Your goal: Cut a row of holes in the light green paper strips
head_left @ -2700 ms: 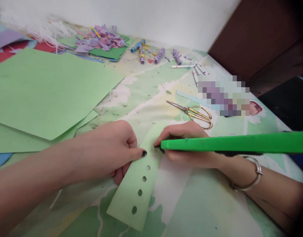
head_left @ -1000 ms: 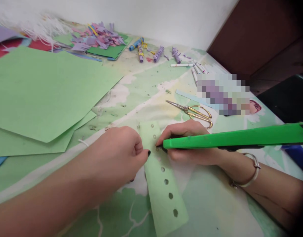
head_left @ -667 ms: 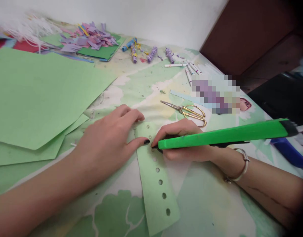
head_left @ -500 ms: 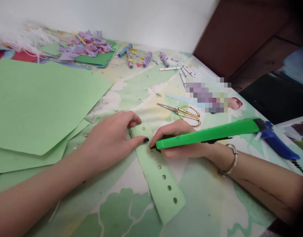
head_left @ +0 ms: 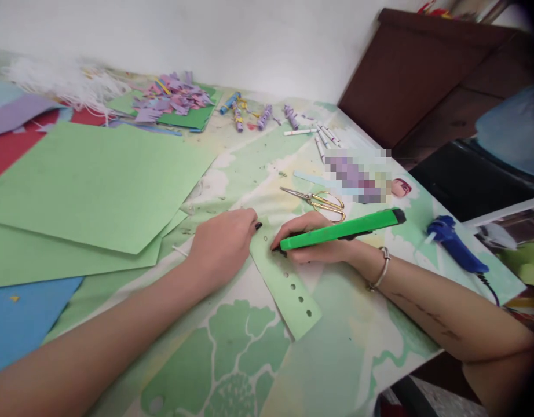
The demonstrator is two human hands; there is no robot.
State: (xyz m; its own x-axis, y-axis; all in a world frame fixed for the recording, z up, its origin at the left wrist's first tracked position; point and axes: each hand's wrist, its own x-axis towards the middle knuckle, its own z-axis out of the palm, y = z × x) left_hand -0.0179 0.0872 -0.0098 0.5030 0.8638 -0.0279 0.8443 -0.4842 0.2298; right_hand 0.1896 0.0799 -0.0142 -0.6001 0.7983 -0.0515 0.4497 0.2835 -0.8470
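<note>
A light green paper strip with a row of small holes lies slanting on the patterned tablecloth. My left hand is closed at its upper left end, thumb and fingers pinching the strip's edge. A bright green utility knife is in my right hand, its tip end down at the upper part of the strip. The blade itself is hidden by my fingers. Just beyond my right hand lie gold-handled scissors.
Large green sheets cover the left side, with a blue sheet below. Paper scraps, rolled purple pieces and white markers lie at the back. A blue glue gun rests at the right.
The view has shifted. My left thumb has drawn back from the strip's face to its upper edge, and the fingers have closed. My right hand still holds the knife over the strip.
</note>
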